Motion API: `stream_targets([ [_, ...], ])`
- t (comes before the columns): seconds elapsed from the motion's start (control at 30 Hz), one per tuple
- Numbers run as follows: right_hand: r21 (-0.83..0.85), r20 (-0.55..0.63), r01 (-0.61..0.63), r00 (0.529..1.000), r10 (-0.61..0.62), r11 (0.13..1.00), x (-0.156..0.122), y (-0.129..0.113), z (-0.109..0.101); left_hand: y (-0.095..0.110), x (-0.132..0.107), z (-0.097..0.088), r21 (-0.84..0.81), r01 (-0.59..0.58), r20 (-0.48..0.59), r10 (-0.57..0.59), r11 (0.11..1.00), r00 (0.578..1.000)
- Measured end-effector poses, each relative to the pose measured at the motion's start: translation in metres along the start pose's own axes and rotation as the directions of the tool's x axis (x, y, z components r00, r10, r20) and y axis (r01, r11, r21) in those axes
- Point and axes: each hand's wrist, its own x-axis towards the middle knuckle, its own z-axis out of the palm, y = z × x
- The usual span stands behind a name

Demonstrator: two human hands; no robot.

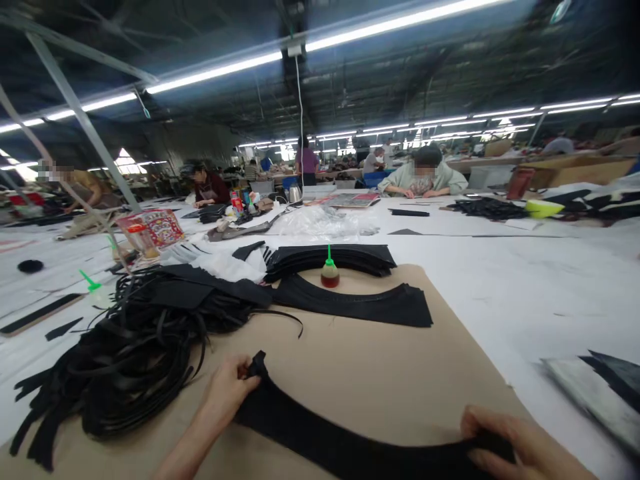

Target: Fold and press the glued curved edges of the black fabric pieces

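A long, curved piece of black material (320,437) stretches between my two hands above the brown board. My left hand (231,385) pinches its left end, where a corner sticks up past the fingers. At the other end, my right hand (505,440) grips the piece between thumb and fingers. Beyond it lies a similar curved black piece (360,307), flat on the board. A stack of curved black pieces (330,257) sits farther back. A small bottle with a green nozzle (330,273) and dark red-brown liquid stands between the stack and the flat piece.
A tangled heap of black strips (145,353) spreads over the left side of the brown board (400,373). Another green-tipped bottle (97,292) is left of it. Dark sheets (600,380) lie at the right edge. Across the white table, a co-worker (425,177) sits facing this way.
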Motion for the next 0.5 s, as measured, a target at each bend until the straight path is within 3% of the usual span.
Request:
stream_targets([
  [0.1,0.072,-0.039,-0.019,0.999,0.022,0.997,0.036,0.006,-0.040,0.028,0.035,0.001,-0.108,-0.072,-0.047,0.067,0.992,0.997],
  [0.27,-0.203,-0.263,0.002,0.963,-0.056,0.979,0.117,0.007,-0.089,0.077,0.118,0.012,-0.120,-0.116,-0.144,0.099,0.986,0.985],
  [0.4,-0.286,-0.326,-0.048,0.944,-0.051,0.957,0.177,0.019,-0.093,0.092,0.165,0.031,0.010,-0.072,-0.221,0.072,0.997,0.973],
  [0.5,-0.339,-0.385,-0.102,0.922,-0.039,0.935,0.203,0.029,-0.085,0.092,0.170,0.051,0.166,-0.021,-0.283,0.068,0.986,0.957],
])
